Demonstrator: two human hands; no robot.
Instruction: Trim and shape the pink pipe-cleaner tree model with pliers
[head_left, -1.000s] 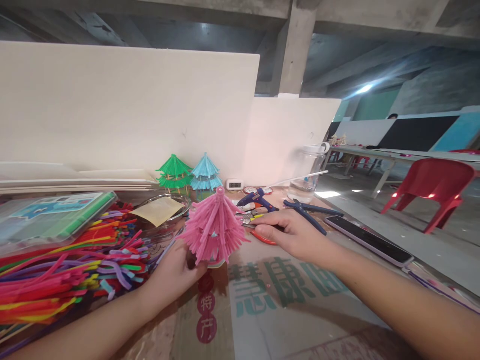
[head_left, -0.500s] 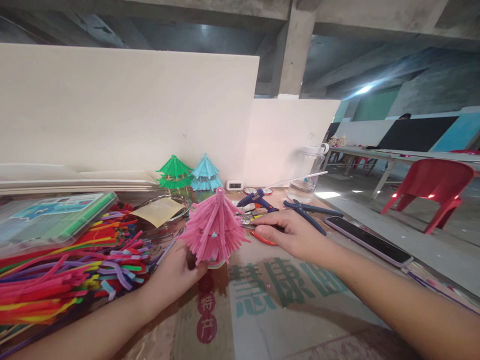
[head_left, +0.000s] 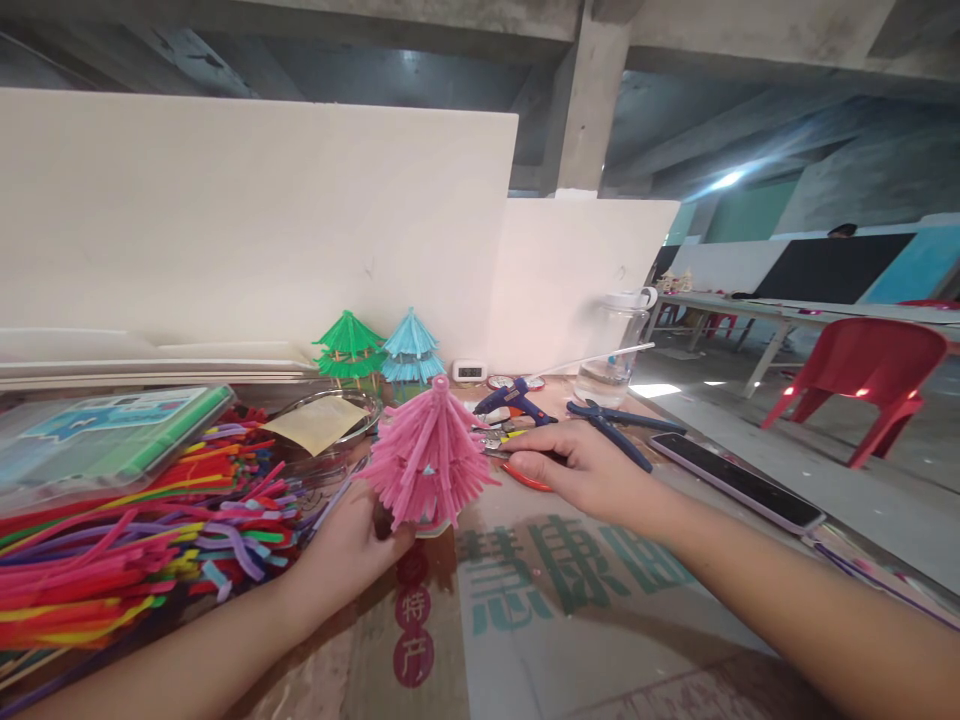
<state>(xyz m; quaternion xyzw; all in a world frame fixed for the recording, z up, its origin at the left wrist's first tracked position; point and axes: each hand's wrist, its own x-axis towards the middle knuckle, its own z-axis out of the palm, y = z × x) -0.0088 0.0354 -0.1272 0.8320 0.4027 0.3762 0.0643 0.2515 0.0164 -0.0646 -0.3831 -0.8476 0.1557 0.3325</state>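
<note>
My left hand (head_left: pixel 352 535) is closed around the lower part of a pink pipe-cleaner pagoda (head_left: pixel 431 460) with tiered, fringed roofs. The pagoda stands upright and its roofs hide most of my fingertips. To its right, my right hand (head_left: pixel 581 465) rests low over pliers with a red handle (head_left: pixel 529 478), thumb and index finger stretched out with a gap between them. Its other fingers are hidden. Just beyond that hand lies a blue glue gun (head_left: pixel 517 400). A green pagoda (head_left: pixel 349 347) and a light blue pagoda (head_left: pixel 412 345) stand behind the pink one.
Colourful pipe cleaners (head_left: pixel 150 540) and a plastic case (head_left: pixel 112 435) fill the left side. Blue-handled pliers (head_left: pixel 619 435), a phone (head_left: pixel 739 480) and a water jug (head_left: pixel 611 345) are at right. A small digital clock (head_left: pixel 469 371) stands before the white board (head_left: pixel 262 220).
Both hands and the pink pagoda stay in place. In the far background, the top of a person's head has shifted right and shows more above the dark panel.
</note>
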